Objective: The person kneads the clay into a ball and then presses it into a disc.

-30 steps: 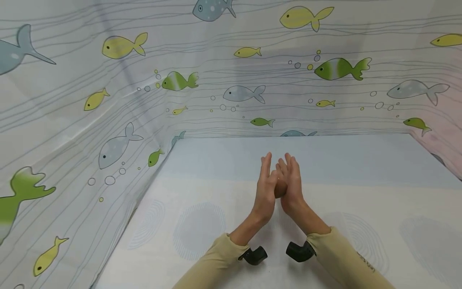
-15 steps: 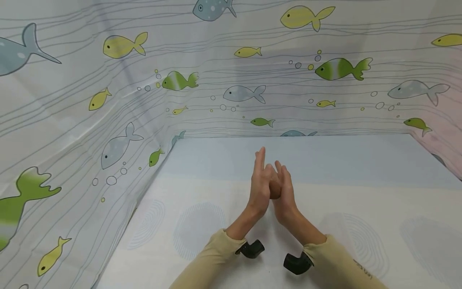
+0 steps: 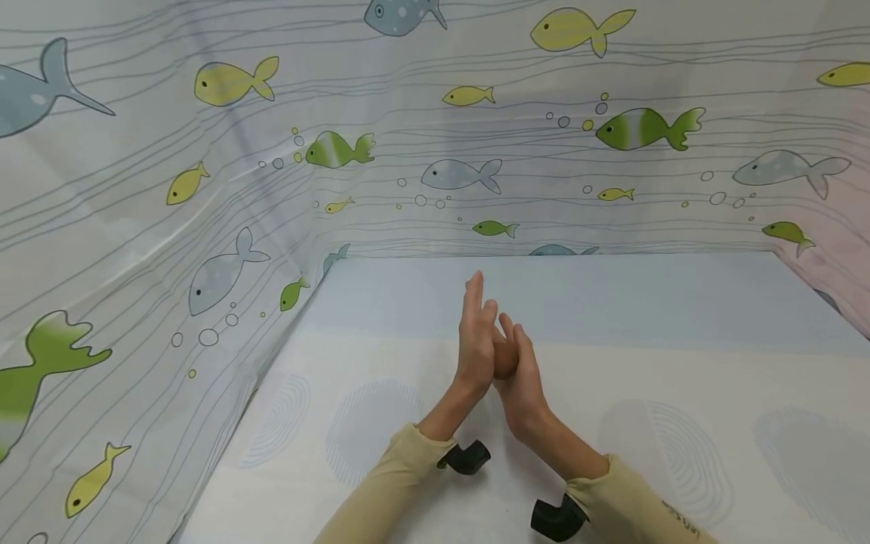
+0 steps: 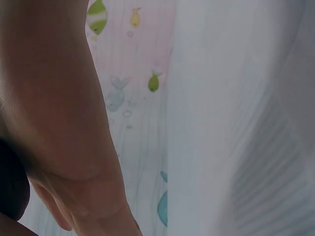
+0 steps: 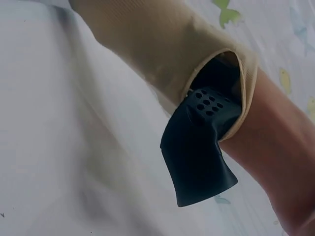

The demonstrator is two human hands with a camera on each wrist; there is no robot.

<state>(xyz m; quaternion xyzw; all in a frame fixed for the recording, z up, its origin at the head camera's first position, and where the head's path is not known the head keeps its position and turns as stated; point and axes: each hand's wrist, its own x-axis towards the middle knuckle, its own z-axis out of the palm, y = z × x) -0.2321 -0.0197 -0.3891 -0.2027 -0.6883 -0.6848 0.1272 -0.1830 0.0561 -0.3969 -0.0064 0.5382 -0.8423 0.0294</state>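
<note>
A small brown, rounded lump [image 3: 505, 360] sits between the two palms in the head view, partly covered by them; its material cannot be told. My left hand [image 3: 476, 349] stands upright with its long fingers straight, its palm against the lump's left side. Opposite it, my right hand [image 3: 523, 381] lies a little lower and nearer, palm against the lump, fingers nearly straight. In the left wrist view a bare wrist [image 4: 83, 123] fills the left side, with the lump out of sight. The right wrist view shows my right forearm [image 5: 275, 147] but not the fingers.
A white table cover [image 3: 381, 310] with pale blue circles lies below the hands. Fish-printed curtains [image 3: 381, 113] rise behind and at the left. Black curved pieces, one at the left cuff [image 3: 467, 458] and one at the right cuff [image 3: 559, 520], jut from the beige sleeves.
Both hands have shifted left with the lump between them. The left hand has slid forward against the right, which has drawn back toward the body.
</note>
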